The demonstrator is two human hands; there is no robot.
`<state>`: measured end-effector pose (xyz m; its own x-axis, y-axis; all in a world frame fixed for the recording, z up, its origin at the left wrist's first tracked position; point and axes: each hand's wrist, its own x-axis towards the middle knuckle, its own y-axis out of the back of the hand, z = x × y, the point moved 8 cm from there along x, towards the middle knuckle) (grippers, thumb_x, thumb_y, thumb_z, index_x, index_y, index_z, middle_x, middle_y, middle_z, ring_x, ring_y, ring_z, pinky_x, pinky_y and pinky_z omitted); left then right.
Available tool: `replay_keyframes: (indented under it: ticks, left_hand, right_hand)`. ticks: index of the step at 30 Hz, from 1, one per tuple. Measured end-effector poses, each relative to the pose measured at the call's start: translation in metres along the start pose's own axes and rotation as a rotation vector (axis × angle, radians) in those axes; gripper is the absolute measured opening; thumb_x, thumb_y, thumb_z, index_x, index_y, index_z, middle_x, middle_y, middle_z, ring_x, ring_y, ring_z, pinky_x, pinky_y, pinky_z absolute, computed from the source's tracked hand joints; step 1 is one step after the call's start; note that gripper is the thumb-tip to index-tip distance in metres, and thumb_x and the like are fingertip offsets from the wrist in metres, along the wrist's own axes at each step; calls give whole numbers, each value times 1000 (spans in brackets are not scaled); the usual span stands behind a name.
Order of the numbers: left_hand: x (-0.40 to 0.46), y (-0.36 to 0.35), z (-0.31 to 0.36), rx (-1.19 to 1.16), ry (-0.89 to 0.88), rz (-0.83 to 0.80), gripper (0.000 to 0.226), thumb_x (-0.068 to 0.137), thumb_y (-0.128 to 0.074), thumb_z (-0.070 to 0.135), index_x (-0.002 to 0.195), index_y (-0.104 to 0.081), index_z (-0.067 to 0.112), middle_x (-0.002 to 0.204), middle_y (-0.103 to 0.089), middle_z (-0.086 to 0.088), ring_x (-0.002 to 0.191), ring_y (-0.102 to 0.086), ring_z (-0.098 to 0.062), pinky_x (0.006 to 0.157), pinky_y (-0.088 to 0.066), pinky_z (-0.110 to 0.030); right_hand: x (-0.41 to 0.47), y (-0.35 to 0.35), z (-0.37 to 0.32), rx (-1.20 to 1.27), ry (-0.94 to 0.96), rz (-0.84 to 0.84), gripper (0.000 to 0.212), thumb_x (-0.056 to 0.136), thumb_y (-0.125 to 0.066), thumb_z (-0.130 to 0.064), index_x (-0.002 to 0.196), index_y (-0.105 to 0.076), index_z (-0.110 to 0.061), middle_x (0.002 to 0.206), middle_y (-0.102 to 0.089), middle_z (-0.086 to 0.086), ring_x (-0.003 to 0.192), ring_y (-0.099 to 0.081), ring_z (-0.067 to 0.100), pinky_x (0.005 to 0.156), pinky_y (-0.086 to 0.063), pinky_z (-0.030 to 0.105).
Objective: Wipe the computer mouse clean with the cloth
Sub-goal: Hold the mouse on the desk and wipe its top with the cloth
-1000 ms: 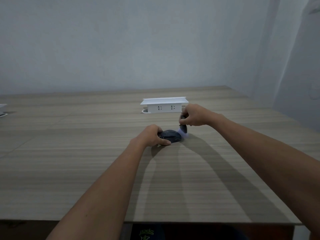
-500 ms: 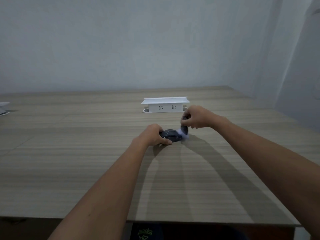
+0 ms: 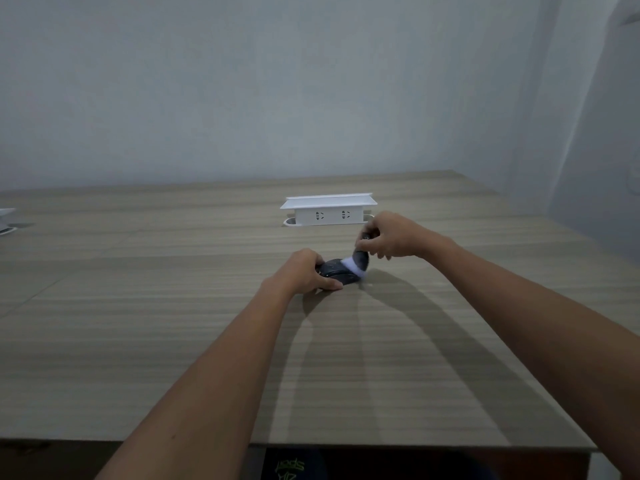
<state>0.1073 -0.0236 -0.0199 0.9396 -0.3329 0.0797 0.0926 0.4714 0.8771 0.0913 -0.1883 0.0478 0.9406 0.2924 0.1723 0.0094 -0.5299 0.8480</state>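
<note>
The right hand's fingers [image 3: 372,244] pinch a dark cloth [image 3: 358,262], its pale lower edge pressed on the right end of the computer mouse [image 3: 337,274]. The left hand [image 3: 301,273] clasps the mouse from its left side, thumb along the near edge, holding it on the bench [image 3: 173,341]. The mouse sits mid-bench, well apart from every edge. Behind it stands a white socket box [image 3: 328,211]. Bare wood spreads wide to the left and toward the near edge.

White socket box [image 3: 328,210] on wooden table [image 3: 138,306], grey wall [image 3: 277,81]
</note>
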Motion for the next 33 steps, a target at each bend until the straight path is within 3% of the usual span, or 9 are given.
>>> replay_keyframes:
  ticks: [2, 6, 10, 13, 15, 19, 23, 28, 33]
  left_hand:
    - [-1, 0, 1, -1, -1, 4, 41, 73, -83, 46, 91, -73, 10, 63, -57, 7, 59, -50, -8, 51, -32, -24]
    - [0, 0, 0, -5, 0, -2, 40, 73, -83, 46, 93, -73, 12, 65, -58, 7, 59, -50, -7, 52, -32, -24]
    - [0, -1, -1, -23, 1, 2, 41, 73, -83, 46, 94, -74, 12, 65, -59, 8, 60, -51, -8, 52, -33, -24]
    - [-1, -2, -5, -54, 5, -16, 39, 74, -81, 47, 93, -75, 13, 66, -61, 6, 60, -53, -10, 54, -36, -26]
    - [-2, -3, -8, -86, 11, -35, 35, 76, -80, 47, 91, -75, 16, 69, -65, 5, 64, -57, -14, 57, -39, -27]
    - [-4, -3, -11, -119, 10, -52, 38, 75, -80, 45, 99, -76, 16, 80, -72, 0, 74, -62, -16, 63, -44, -29]
    - [-3, -4, -14, -145, 12, -67, 38, 73, -81, 46, 98, -76, 18, 88, -76, -5, 80, -68, -21, 74, -52, -36]
    - [-2, -4, -13, -165, 19, -58, 41, 70, -84, 45, 100, -76, 17, 91, -77, -6, 85, -69, -25, 79, -54, -38]
    - [-2, -4, -16, -216, 35, -71, 42, 69, -86, 42, 103, -76, 19, 94, -78, -1, 92, -71, -22, 89, -55, -42]
  right_hand:
    - [-1, 0, 5, -71, -39, -1, 17, 87, -63, -14, 87, -77, -3, 59, -64, 0, 47, -58, 10, 43, -45, 19]
    - [-4, 2, 0, 102, 14, 37, 16, 89, -67, -18, 89, -76, -5, 63, -65, -1, 49, -58, 5, 46, -47, 21]
    - [-4, 0, -1, -142, 7, 18, 16, 86, -64, -14, 85, -76, -4, 59, -63, -2, 51, -57, 13, 51, -46, 23]
    - [-1, 2, -11, -32, 46, 44, 15, 88, -65, -18, 87, -75, -7, 62, -64, -2, 51, -58, 10, 47, -47, 20]
    - [-1, 0, -13, 2, 62, 35, 14, 89, -66, -19, 88, -75, -8, 64, -64, -1, 52, -58, 10, 45, -47, 19]
    - [4, -1, -7, -156, 34, 30, 16, 87, -64, -16, 85, -76, -5, 65, -61, -1, 62, -60, 17, 52, -44, 22]
    - [5, -4, -21, 83, 78, 22, 17, 90, -66, -24, 90, -74, -9, 68, -64, 0, 55, -57, 10, 48, -48, 22]
    - [14, 0, -24, -176, 70, 23, 15, 90, -65, -22, 89, -75, -10, 72, -65, -3, 65, -59, 14, 60, -46, 24]
    - [18, -3, -38, -91, 95, 4, 17, 89, -66, -24, 87, -74, -10, 71, -66, 0, 62, -59, 14, 58, -51, 28]
